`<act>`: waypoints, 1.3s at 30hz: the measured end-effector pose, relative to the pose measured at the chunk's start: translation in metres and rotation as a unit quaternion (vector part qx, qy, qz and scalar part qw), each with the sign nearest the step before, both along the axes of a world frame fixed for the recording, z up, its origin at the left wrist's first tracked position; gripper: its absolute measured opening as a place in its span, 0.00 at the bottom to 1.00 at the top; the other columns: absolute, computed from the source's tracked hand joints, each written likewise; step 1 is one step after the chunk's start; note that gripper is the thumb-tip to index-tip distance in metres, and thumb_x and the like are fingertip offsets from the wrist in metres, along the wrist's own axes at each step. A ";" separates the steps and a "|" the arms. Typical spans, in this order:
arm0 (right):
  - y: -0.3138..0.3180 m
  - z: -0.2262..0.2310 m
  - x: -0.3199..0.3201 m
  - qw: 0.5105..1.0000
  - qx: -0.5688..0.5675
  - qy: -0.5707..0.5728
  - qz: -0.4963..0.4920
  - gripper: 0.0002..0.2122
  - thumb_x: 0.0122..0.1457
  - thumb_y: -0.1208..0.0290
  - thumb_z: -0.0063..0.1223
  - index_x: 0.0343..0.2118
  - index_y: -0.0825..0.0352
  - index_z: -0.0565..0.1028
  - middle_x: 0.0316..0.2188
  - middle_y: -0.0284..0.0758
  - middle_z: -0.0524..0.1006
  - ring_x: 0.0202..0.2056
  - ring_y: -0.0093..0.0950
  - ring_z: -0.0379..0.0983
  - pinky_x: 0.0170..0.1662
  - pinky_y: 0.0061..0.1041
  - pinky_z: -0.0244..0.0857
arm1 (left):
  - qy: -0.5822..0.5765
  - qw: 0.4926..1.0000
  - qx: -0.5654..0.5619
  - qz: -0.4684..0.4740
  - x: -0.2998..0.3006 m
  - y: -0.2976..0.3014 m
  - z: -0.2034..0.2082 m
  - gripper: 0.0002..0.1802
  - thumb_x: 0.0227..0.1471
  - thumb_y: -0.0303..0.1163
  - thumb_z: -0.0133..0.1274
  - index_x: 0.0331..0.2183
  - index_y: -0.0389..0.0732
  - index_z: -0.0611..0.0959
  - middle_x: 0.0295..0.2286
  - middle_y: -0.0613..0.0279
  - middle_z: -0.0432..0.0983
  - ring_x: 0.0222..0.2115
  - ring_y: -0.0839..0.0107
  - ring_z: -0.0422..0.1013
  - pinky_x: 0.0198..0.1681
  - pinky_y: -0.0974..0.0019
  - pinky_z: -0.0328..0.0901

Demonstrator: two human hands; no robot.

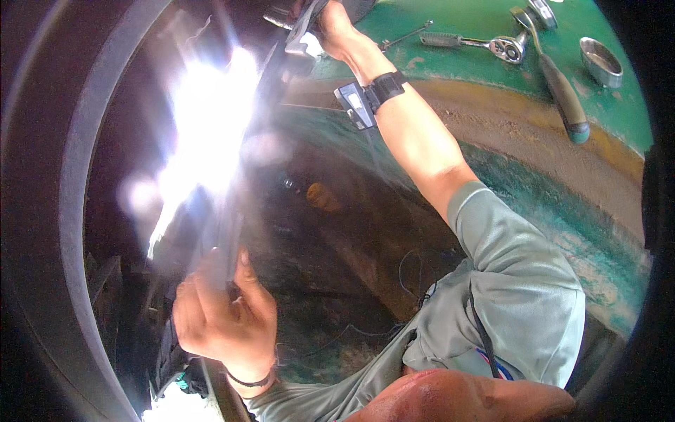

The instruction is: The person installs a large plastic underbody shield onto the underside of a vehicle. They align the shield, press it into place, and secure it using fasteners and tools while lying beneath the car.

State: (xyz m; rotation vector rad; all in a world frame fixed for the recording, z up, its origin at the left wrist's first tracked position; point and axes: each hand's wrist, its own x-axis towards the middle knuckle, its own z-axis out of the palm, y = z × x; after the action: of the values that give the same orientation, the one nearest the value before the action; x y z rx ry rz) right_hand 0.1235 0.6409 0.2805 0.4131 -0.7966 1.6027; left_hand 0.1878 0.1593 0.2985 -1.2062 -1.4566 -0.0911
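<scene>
Although a white glare point(211, 119) washes out much of the upper left of the frame, both hands can be placed; the left hand point(226, 313), lower left, is closed, with a grey bar point(225, 246) gripped between thumb and fingers; the bar points upward and its upper end is lost in the glare.

The right hand point(336, 32), top centre, reaches to a dark part point(287, 63) at the right of the glare; its fingers are largely hidden, so whether it grips or merely touches cannot be told. A strapped device point(357, 105) sits on the right wrist; a dark band point(249, 381) circles the left; the sleeve point(510, 232) at lower right is grey-green.

Upper right: green worktop point(485, 74), paint worn, brownish band along its near edge; on it a ratchet point(471, 42) lying roughly crosswise, a thin rod point(409, 35) just left of it, and a grey-handled tool point(559, 88) slanting down to the right, teal end over the band; a metal ring point(601, 62) lies near the tool, further right.

Centre: dark cavity, with an orange-brown spot point(323, 197); far left: a curved rim point(74, 190).
</scene>
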 end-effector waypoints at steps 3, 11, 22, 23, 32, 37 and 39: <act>-0.005 0.003 0.001 0.999 0.042 -0.027 0.009 0.19 0.73 0.55 0.33 0.48 0.62 0.76 0.40 0.33 0.79 0.43 0.30 0.73 0.51 0.34 0.67 | -0.006 1.000 -0.007 0.010 -0.002 -0.004 -0.011 0.14 0.57 0.38 0.63 0.36 0.35 0.84 0.25 0.54 0.78 0.24 0.52 0.75 0.27 0.55 0.67; -0.028 0.026 0.011 0.994 0.062 -0.069 -0.052 0.24 0.75 0.50 0.31 0.49 0.63 0.77 0.44 0.35 0.80 0.48 0.33 0.73 0.51 0.37 0.67 | -0.016 0.999 0.048 -0.006 -0.001 0.003 -0.009 0.15 0.56 0.38 0.64 0.31 0.34 0.83 0.24 0.51 0.77 0.23 0.49 0.74 0.26 0.53 0.66; -0.078 0.048 0.031 0.995 0.037 -0.049 -0.078 0.36 0.74 0.41 0.18 0.62 0.65 0.71 0.58 0.40 0.75 0.58 0.35 0.68 0.65 0.39 0.56 | -0.122 0.974 0.177 -0.069 -0.003 0.006 -0.012 0.20 0.57 0.39 0.66 0.31 0.27 0.86 0.29 0.49 0.85 0.26 0.71 0.76 0.31 0.61 0.70; -0.076 0.047 0.034 0.996 0.039 -0.051 -0.057 0.36 0.73 0.40 0.17 0.62 0.65 0.71 0.59 0.40 0.75 0.59 0.35 0.68 0.65 0.39 0.56 | -0.127 0.974 0.184 -0.038 0.001 0.006 -0.009 0.20 0.58 0.39 0.65 0.31 0.27 0.86 0.28 0.49 0.85 0.25 0.72 0.75 0.31 0.61 0.70; -0.075 0.061 0.009 0.986 -0.045 -0.043 -0.156 0.35 0.72 0.41 0.20 0.61 0.66 0.72 0.58 0.40 0.75 0.57 0.36 0.69 0.60 0.42 0.58 | -0.070 0.976 0.207 -0.019 0.002 0.013 0.003 0.26 0.60 0.45 0.63 0.23 0.30 0.80 0.16 0.56 0.76 0.18 0.78 0.61 0.21 0.62 0.60; -0.071 0.059 0.007 0.982 -0.060 -0.064 -0.169 0.34 0.72 0.42 0.22 0.60 0.66 0.72 0.57 0.40 0.75 0.56 0.37 0.70 0.58 0.43 0.60 | -0.036 0.978 0.205 -0.008 0.007 0.019 0.008 0.26 0.60 0.47 0.63 0.24 0.31 0.82 0.17 0.55 0.76 0.16 0.75 0.62 0.21 0.62 0.61; -0.069 0.058 0.008 0.980 -0.068 -0.070 -0.175 0.33 0.72 0.43 0.22 0.60 0.66 0.72 0.57 0.40 0.75 0.55 0.37 0.70 0.56 0.44 0.61 | -0.052 0.978 0.200 0.019 0.006 0.016 0.007 0.26 0.60 0.47 0.62 0.25 0.32 0.83 0.17 0.54 0.78 0.16 0.74 0.63 0.21 0.62 0.61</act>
State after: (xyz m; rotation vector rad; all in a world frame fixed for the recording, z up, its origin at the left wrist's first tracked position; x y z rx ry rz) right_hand 0.1318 0.5722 0.3388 0.0546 -0.8110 1.3536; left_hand 0.1943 0.1755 0.3058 -0.8536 -1.4651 -0.4070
